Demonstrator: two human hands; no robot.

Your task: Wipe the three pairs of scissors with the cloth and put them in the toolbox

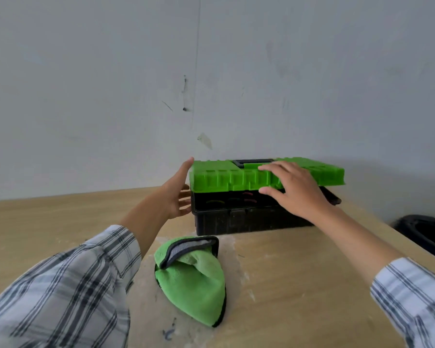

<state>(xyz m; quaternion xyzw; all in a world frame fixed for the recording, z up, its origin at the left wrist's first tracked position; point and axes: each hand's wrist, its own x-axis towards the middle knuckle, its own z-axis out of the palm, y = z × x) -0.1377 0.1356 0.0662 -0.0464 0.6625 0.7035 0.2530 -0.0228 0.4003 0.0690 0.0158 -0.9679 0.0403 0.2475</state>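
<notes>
Leftmost: plaid sleeve point(60, 292), rolled partway up the forearm, filling the lower left corner. Left hand point(178, 194) — fingers spread and open, thumb raised to the lid's left corner, fingertips at the left end wall of the toolbox; firm contact or a hair apart, impossible to tell. Holding nothing.

Centre, near edge: green cloth point(194, 280), crumpled to a point, black-trimmed, grey underside folded over at its top; lying loose on the wooden table point(299, 285), just in front of the toolbox, apart from both hands.

Centre, far edge: toolbox point(236, 219), black body against the pale wall point(111, 84). Green lid point(224, 177) with dark handle recess, lowered almost flat, narrow gap left at the front. Scissors point(248, 197) — only coloured handle loops, faint in the dark gap, inside the box; count not readable.

Right: right hand point(294, 189), fingers spread over the lid's top, thumb beneath its front lip — clasped on the lid. Striped cuff point(412, 297) lower right. Dark rounded object point(427, 234) at right border, unidentifiable.
</notes>
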